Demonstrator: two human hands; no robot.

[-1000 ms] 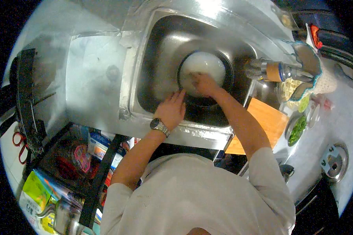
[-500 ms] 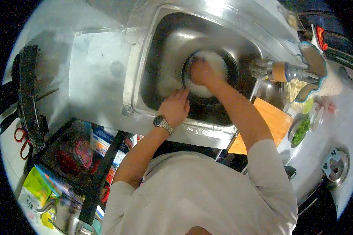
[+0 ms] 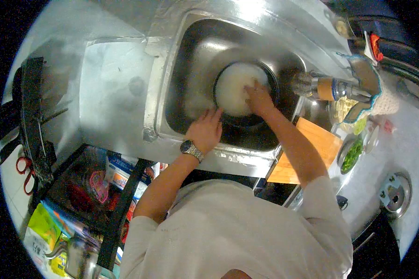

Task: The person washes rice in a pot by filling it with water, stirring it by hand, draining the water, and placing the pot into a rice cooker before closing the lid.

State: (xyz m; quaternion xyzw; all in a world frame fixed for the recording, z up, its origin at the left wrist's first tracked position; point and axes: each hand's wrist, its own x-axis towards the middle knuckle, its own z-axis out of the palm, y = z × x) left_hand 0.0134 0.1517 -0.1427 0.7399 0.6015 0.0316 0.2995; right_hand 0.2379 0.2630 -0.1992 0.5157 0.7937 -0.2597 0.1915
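Note:
A round dark-rimmed pot [image 3: 245,122] stands in the steel sink [image 3: 195,51], filled with cloudy white liquid [image 3: 235,86]. My left hand [image 3: 206,130], with a metal-band watch [image 3: 191,149] on the wrist, holds the pot's near-left rim with its fingertips. Inside the right part of the pot is my right hand [image 3: 260,100]. Its fingers are apart and slightly bent, with the tips at or in the liquid. No object shows in that hand, and anything beneath the cloudy surface is hidden.
Right of the sink lie a wooden cutting board [image 3: 302,153], a dish of chopped greens [image 3: 352,157] and a glass jar [image 3: 307,86] on its side. A metal lid [image 3: 395,197] sits further right. Red-handled scissors [image 3: 25,174] and an open drawer [image 3: 79,181] are at left.
My right hand has moved right and slightly down within the pot, its fingers now opened out. My left hand stays at the rim.

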